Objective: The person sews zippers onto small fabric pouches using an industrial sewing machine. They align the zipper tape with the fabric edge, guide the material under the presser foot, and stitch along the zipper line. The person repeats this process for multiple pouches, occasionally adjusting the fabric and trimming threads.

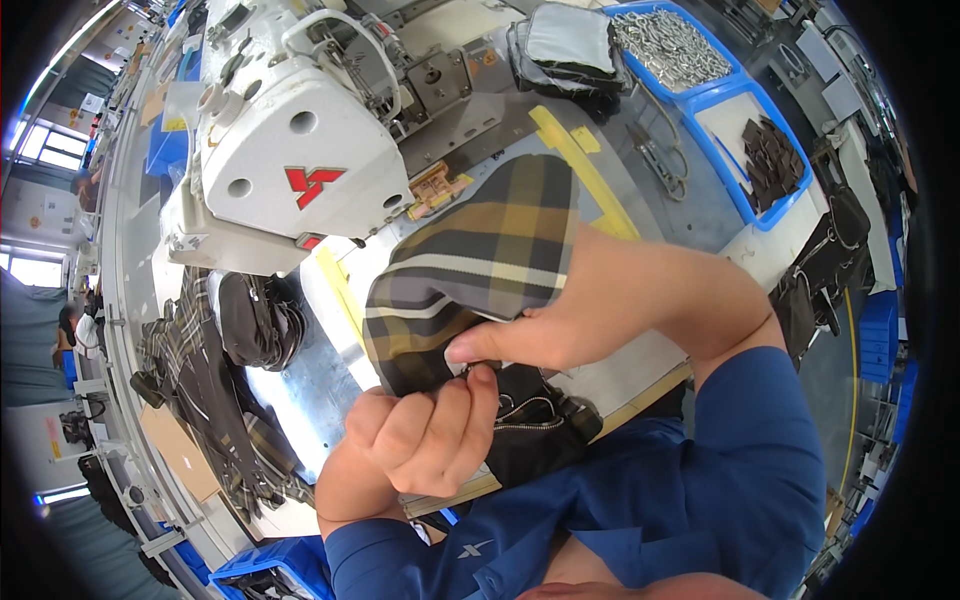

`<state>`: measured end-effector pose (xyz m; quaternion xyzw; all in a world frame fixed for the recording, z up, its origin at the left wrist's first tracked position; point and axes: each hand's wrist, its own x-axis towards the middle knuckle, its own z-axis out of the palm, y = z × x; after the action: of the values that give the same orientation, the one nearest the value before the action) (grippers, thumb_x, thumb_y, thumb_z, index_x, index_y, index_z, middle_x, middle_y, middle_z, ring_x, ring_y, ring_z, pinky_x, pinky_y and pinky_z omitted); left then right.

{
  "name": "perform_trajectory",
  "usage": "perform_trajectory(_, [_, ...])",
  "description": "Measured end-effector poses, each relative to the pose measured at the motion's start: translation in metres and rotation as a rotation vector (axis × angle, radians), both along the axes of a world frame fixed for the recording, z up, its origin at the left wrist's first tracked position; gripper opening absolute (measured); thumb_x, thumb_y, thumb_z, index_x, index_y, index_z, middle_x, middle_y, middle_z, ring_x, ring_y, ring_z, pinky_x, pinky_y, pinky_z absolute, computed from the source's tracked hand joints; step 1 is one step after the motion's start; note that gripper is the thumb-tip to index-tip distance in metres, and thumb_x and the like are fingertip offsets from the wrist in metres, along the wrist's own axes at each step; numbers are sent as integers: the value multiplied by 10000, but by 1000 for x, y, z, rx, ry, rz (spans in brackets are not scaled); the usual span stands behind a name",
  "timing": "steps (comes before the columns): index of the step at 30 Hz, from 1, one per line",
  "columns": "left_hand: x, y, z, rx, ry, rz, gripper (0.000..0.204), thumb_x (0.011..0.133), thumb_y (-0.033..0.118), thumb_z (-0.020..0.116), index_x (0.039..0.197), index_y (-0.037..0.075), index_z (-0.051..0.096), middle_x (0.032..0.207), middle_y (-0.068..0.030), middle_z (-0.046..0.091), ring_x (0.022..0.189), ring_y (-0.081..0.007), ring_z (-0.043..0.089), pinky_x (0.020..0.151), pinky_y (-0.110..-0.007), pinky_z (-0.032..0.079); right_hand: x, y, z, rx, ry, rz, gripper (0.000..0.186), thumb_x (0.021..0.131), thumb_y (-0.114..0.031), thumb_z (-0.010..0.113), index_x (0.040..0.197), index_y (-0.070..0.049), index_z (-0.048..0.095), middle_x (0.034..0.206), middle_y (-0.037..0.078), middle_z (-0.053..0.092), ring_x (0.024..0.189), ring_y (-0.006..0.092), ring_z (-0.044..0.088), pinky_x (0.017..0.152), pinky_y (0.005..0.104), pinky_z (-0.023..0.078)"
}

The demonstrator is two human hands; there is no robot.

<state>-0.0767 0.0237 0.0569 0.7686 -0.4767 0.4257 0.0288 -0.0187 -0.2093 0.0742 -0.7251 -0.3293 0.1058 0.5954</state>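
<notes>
A plaid fabric piece (490,240) in brown, grey and cream is held up before me and curves over my right hand (570,310). That hand's thumb presses on the cloth's near edge; its other fingers are hidden behind the cloth. My left hand (425,435) is closed, thumb and forefinger pinching at the same lower edge, close to the right thumb. Something small and dark sits at the pinch, too small to name. Just below the hands lies a black pouch with a silver zipper (535,420), partly covered by my left hand.
A white industrial sewing machine (290,150) stands at the far left of the work. Scissors (658,160) lie on the table near a blue tray of metal hardware (670,50) and a blue tray of brown pieces (770,165). Dark stacked pouches (258,320) and plaid cloth (220,410) lie left.
</notes>
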Motion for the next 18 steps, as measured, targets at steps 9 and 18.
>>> perform_trajectory(9, [0, 9, 1, 46, -43, -61, 204, 757, 81, 775, 948, 130, 825, 890, 25, 628, 871, -172, 549, 681, -308, 423, 7, 7, -6, -38, -116, 17, 418, 885, -132, 841, 1270, -34, 712, 1188, 132, 727, 1065, 283, 685, 957, 405, 542])
perform_trajectory(18, [6, 2, 0, -131, 260, -192, 224, 708, -130, 825, 865, 17, 763, 935, -93, 691, 915, -254, 704, 688, -362, 505, 8, 11, -8, 40, 105, -20, 392, 893, -131, 792, 1252, -28, 674, 1083, 163, 738, 983, 299, 700, 890, 405, 549])
